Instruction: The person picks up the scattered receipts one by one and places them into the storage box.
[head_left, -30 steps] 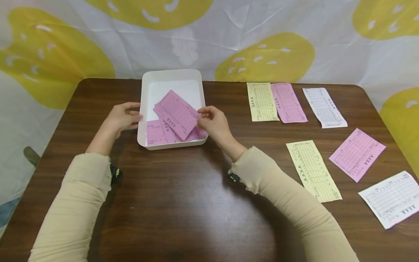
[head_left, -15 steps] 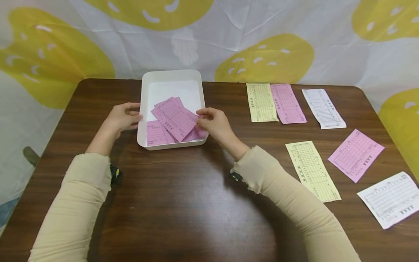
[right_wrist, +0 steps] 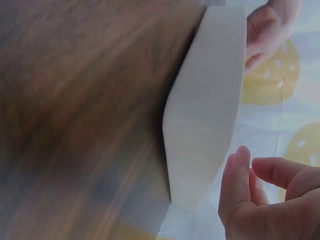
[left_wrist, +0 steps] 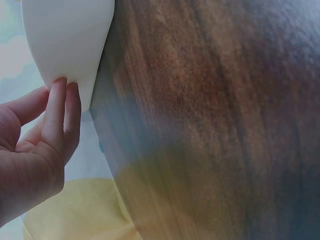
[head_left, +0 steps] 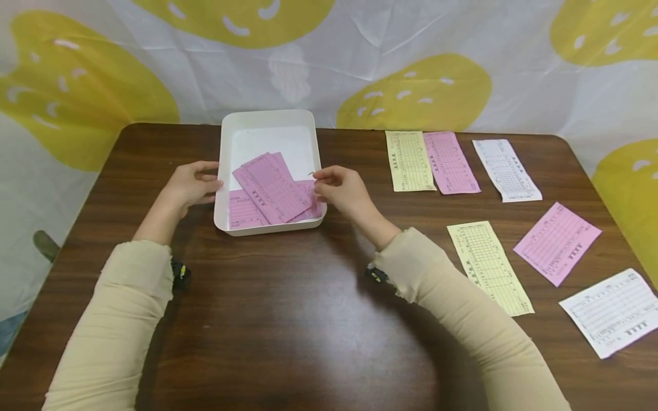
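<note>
Bench (head_left: 257, 319): dark wood
Tray (head_left: 275, 137): white, far side, left of centre
Pink slips (head_left: 269, 188): overlapping inside, near end
Left grip (head_left: 190, 182): extended fingers touch tray
Right grip (head_left: 344, 188): relaxed, thumb-tip apart, at right rim

Arms (head_left: 462, 308) forward, right fingers (right_wrist: 239, 180) curved (thumb (right_wrist: 277, 171) near)

On the dark surface (head_left: 267, 342) before you, a rear yellow slip (head_left: 410, 161) is lying flat. A rear pink slip (head_left: 452, 162) is touching its right edge; a rear white slip (head_left: 507, 170) is lying farther right. Nearer you and rightward of the rear yellow slip, a front yellow slip (head_left: 490, 267), front pink slip (head_left: 557, 244) and front white slip (head_left: 612, 313) are lying apart. Behind it, a yellow-patterned cloth (head_left: 319, 63) is hanging.
</note>
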